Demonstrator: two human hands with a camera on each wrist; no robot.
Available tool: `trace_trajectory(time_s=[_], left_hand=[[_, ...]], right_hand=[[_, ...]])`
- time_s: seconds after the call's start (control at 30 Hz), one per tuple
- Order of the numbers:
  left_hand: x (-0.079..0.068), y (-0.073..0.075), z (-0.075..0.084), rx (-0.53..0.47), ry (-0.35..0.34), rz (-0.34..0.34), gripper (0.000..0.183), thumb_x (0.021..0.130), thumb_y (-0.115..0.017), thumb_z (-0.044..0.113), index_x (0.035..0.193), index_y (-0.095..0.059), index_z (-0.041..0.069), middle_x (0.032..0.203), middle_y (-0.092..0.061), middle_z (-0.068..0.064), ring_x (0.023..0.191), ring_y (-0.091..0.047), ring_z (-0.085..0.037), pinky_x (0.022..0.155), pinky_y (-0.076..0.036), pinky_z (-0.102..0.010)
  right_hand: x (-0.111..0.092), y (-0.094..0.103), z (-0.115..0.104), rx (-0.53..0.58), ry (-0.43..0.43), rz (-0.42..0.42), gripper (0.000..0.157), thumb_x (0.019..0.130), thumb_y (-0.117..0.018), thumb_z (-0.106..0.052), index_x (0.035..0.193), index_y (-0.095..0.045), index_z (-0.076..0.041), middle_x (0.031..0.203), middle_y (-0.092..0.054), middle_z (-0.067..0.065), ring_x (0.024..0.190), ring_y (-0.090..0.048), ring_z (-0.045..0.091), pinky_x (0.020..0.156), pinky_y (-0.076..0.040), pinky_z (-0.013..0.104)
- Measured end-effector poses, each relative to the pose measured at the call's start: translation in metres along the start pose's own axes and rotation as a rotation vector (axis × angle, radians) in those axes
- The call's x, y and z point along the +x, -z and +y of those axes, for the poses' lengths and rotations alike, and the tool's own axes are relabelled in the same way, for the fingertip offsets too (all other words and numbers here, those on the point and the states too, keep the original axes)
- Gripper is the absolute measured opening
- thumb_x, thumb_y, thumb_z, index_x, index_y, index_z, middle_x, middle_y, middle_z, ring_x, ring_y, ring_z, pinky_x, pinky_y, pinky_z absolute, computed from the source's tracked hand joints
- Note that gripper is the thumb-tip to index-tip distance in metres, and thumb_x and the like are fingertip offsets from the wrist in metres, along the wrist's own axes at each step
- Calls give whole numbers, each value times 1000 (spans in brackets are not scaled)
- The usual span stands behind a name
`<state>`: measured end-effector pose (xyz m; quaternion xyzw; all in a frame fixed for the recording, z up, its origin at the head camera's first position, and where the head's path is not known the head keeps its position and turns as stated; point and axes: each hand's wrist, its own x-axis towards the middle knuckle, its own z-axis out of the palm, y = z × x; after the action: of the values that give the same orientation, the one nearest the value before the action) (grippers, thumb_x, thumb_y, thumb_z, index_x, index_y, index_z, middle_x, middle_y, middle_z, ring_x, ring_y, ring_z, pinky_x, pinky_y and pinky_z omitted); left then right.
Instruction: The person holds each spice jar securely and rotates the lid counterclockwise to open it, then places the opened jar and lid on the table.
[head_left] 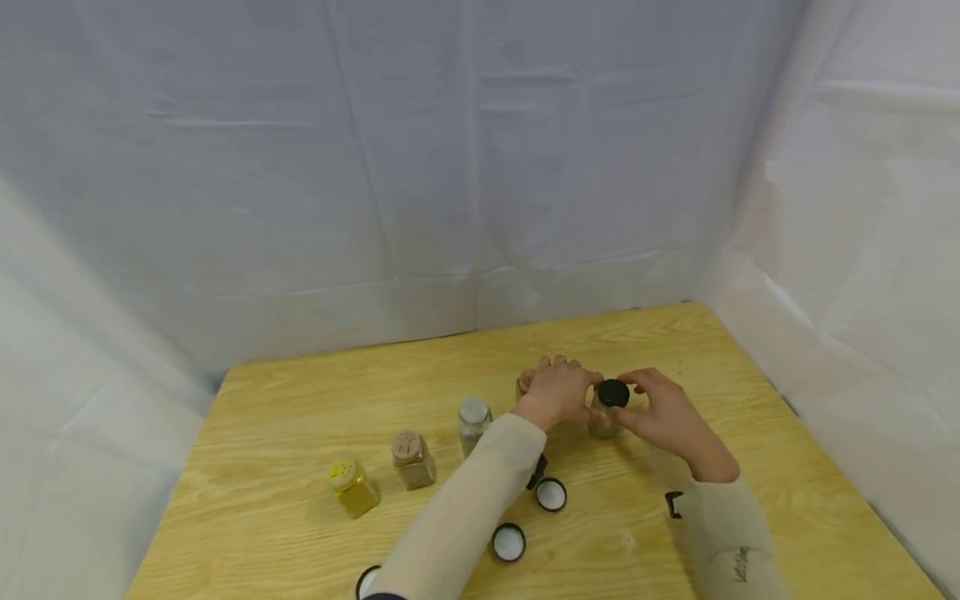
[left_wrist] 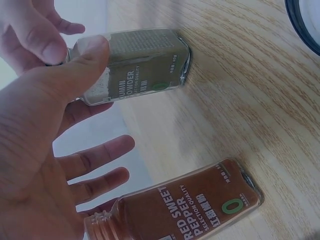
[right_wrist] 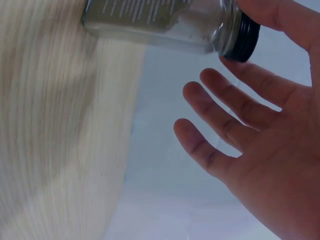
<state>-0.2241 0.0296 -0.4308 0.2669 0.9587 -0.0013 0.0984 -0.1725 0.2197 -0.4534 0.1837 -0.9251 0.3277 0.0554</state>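
A glass cumin powder jar [head_left: 602, 427] with a black lid [head_left: 613, 392] is upright at the right of the wooden table. My left hand [head_left: 561, 395] holds its upper body between thumb and index finger, the other fingers spread. From the right, my right hand [head_left: 666, 417] pinches the lid with thumb and index finger; its other fingers stay off the jar, as the right wrist view shows. Beside the left fingers stands a lidless red sweet pepper jar [left_wrist: 185, 212], which that hand mostly hides in the head view.
Further left are a grey spice jar [head_left: 474, 422], a brown one [head_left: 415, 468] and a yellow one [head_left: 357, 495], with perforated tops showing. Black-rimmed lids [head_left: 551, 495] lie white side up near the left sleeve. White sheeting [head_left: 450, 208] encloses the table's back and sides.
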Motion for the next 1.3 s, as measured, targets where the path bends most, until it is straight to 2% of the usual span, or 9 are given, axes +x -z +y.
trace_trajectory(time_s=[0.17, 0.33, 0.5, 0.6, 0.8, 1.03, 1.3], left_hand=[[-1, 0, 0, 1, -11, 3, 69, 92, -71, 67, 153, -54, 41, 151, -61, 3, 145, -49, -27, 126, -31, -52], [-2, 0, 0, 0, -17, 6, 65, 93, -72, 64, 152, -56, 42, 149, -62, 2, 143, -50, -27, 126, -31, -52], [-1, 0, -1, 1, -2, -2, 71, 91, -71, 68, 154, -53, 41, 152, -60, 3, 146, -49, -26, 126, -31, -52], [0, 0, 0, -7, 6, -4, 73, 89, -70, 70, 154, -54, 41, 152, -60, 4, 146, -49, -26, 126, -30, -51], [0, 0, 0, -8, 6, -9, 72, 89, -69, 72, 153, -54, 42, 151, -60, 4, 144, -49, -25, 126, -31, -51], [0, 0, 3, -8, 4, -5, 73, 88, -71, 71, 154, -53, 43, 151, -60, 5, 145, -49, -25, 125, -32, -50], [0, 0, 2, -1, -6, 1, 75, 88, -71, 70, 155, -52, 41, 153, -59, 3, 146, -48, -27, 126, -31, -52]], right_hand=[[4, -4, -3, -35, 18, -3, 48, 97, -77, -21, 134, -64, 8, 131, -64, 28, 111, -65, 46, 89, -57, 58], [5, -6, -4, -50, 41, 9, 47, 96, -79, -18, 133, -65, 8, 130, -64, 28, 110, -66, 45, 89, -57, 58], [2, -2, -4, -45, -23, -6, 55, 96, -79, -23, 138, -61, 7, 134, -62, 29, 114, -63, 48, 89, -56, 59], [-1, 1, -2, -27, -55, -4, 53, 95, -80, -23, 135, -62, 7, 135, -61, 29, 115, -62, 48, 89, -56, 59], [-4, 5, 2, -21, -26, 17, 41, 94, -80, -17, 126, -67, 5, 132, -63, 28, 111, -63, 47, 87, -56, 59], [-1, 3, -1, -26, -17, -15, 47, 97, -77, -19, 133, -64, 8, 135, -62, 30, 113, -63, 48, 87, -57, 58], [5, 0, -8, -84, 15, 12, 46, 97, -78, -24, 129, -68, 7, 129, -65, 27, 113, -65, 46, 93, -55, 61]])
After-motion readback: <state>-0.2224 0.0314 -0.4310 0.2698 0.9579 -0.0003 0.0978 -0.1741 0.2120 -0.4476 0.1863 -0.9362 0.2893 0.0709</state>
